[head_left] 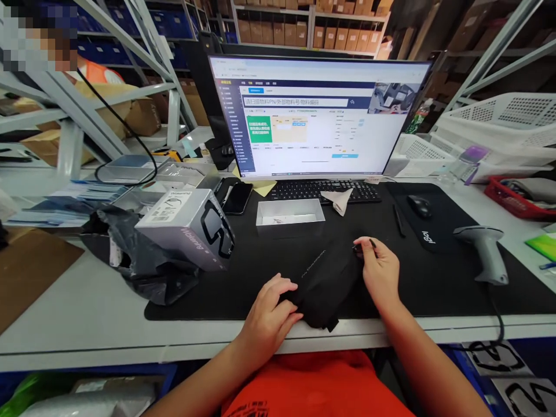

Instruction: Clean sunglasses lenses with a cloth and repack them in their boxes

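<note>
A soft black pouch with small lettering lies on the black desk mat, close to its front edge. My right hand pinches the pouch's upper right end, where a dark cord or pull shows between finger and thumb. Against the left side of the pouch, my left hand rests with its fingers curled loosely and spread apart. Beyond the pouch sits a shallow white box tray. To the left, a grey-and-white product box stands on a crumpled black plastic bag.
A monitor stands behind a keyboard with a crumpled cloth on it. A phone lies left. On the right are a mouse, a barcode scanner, white baskets and a red tray. A person stands far left.
</note>
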The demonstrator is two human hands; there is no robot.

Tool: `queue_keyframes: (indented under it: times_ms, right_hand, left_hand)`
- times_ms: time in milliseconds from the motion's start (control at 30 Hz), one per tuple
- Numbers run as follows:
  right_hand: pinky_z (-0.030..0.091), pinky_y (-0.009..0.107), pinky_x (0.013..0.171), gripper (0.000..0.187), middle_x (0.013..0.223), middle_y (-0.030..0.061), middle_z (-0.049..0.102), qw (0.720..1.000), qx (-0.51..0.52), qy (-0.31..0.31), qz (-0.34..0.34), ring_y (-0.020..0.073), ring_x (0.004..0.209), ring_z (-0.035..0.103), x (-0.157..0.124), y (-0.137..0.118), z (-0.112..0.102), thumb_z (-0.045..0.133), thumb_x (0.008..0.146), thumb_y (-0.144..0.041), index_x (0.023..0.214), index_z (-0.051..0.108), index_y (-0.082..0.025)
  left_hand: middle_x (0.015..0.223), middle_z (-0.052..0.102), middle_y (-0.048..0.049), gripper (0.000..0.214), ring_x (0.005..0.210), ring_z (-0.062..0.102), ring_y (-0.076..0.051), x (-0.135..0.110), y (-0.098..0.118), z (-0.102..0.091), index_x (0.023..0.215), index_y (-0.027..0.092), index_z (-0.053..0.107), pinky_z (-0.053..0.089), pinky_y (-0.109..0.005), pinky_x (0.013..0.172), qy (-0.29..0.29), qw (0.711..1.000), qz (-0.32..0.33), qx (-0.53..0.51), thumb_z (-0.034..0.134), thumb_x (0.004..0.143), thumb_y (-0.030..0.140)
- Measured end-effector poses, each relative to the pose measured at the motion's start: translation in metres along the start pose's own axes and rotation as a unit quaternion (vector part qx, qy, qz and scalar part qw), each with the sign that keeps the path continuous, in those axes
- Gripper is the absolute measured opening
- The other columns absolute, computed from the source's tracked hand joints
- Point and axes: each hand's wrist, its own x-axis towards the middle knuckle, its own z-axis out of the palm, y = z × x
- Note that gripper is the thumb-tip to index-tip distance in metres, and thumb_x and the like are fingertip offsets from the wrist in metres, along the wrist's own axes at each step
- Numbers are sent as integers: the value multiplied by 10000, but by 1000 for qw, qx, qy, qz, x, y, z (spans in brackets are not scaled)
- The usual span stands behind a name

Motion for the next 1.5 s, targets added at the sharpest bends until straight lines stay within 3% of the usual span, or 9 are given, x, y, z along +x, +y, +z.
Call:
queue_keyframes:
  times_ms: [100, 200, 300, 433, 867, 1000, 1233, 1367, 1500]
  right_hand:
    - [522, 313, 707, 306, 824, 50, 723, 996, -12, 50, -78, 187, 759, 671, -6, -16, 3, 516, 1022, -378, 880, 720, -200]
    - [535, 326, 719, 205, 821, 45, 728, 975, -23, 73, -206, 185, 770, 686, -19, -38, 5, 519, 1013, -233, 925, 703, -229]
    - [582, 357, 735, 198, 857, 45, 745, 943, 20, 33, -329, 204, 818, 721, -29, -54, 3, 519, 989, -164, 1033, 691, -252]
    - [619, 340, 789, 202, 833, 26, 755, 905, 37, -54, -421, 188, 825, 744, -23, -68, -9, 525, 974, -147, 1046, 691, -236]
    - [548, 280, 682, 290, 700, 11, 727, 974, 76, -164, -136, 170, 696, 697, 36, -74, 9, 579, 975, -341, 766, 727, -207]
    - [584, 347, 824, 178, 980, 54, 760, 972, 108, -175, -112, 195, 863, 732, 40, -55, -9, 609, 940, -291, 1068, 713, -222]
    - [445, 525, 1134, 850, 1570, 149, 441, 919, 101, -374, -75, 317, 1401, 501, -3, 0, -33, 723, 847, -494, 1566, 310, -304]
    - [516, 510, 1043, 871, 1458, 147, 538, 967, 27, -249, -47, 332, 1273, 593, -24, 17, -33, 800, 770, -490, 1505, 381, -283]
    - [405, 549, 1135, 814, 1509, 116, 489, 988, -10, -150, -37, 384, 1363, 488, -6, 23, -66, 755, 771, -543, 1481, 461, -275]
  left_hand:
    - [1287, 588, -114, 273, 1263, 585, -303, 7, -5, -4, 796, 207, 531, 547, -502, 1056, -3, 995, -56, -86, 791, 830, 283]
    - [1435, 498, -159, 570, 1320, 558, -329, 27, -7, -11, 1161, 233, 516, 514, -527, 1086, -30, 970, -149, -191, 864, 735, 381]
    - [1524, 433, -180, 1059, 1379, 515, -334, 50, -8, -15, 1523, 257, 231, 455, -540, 1146, -146, 947, -173, -229, 870, 684, 347]
    - [1479, 490, -167, 1131, 1323, 559, -321, 60, -4, -11, 1552, 231, 160, 477, -496, 1134, -182, 949, -141, -215, 820, 635, 265]
    - [1449, 509, -143, 1117, 1297, 551, -348, 85, -9, -29, 1541, 267, 222, 494, -523, 1098, -187, 981, -7, -43, 782, 575, 215]
    - [1416, 535, -139, 1087, 1261, 564, -336, 82, -11, -30, 1538, 257, 286, 498, -502, 1079, -151, 988, -25, 22, 787, 576, 193]
    - [1460, 525, -195, 1075, 1281, 542, -383, 75, 5, -2, 1561, 190, 308, 408, -547, 1133, -139, 977, 51, 156, 854, 639, 268]
    - [1436, 551, -193, 1011, 1281, 556, -358, 86, -6, 9, 1557, 198, 330, 414, -514, 1134, -125, 984, 79, 95, 806, 740, 558]
    - [1474, 511, -204, 626, 1388, 481, -336, 103, -60, 5, 1460, 177, 476, 395, -551, 1161, -27, 996, -68, 51, 571, 954, 534]
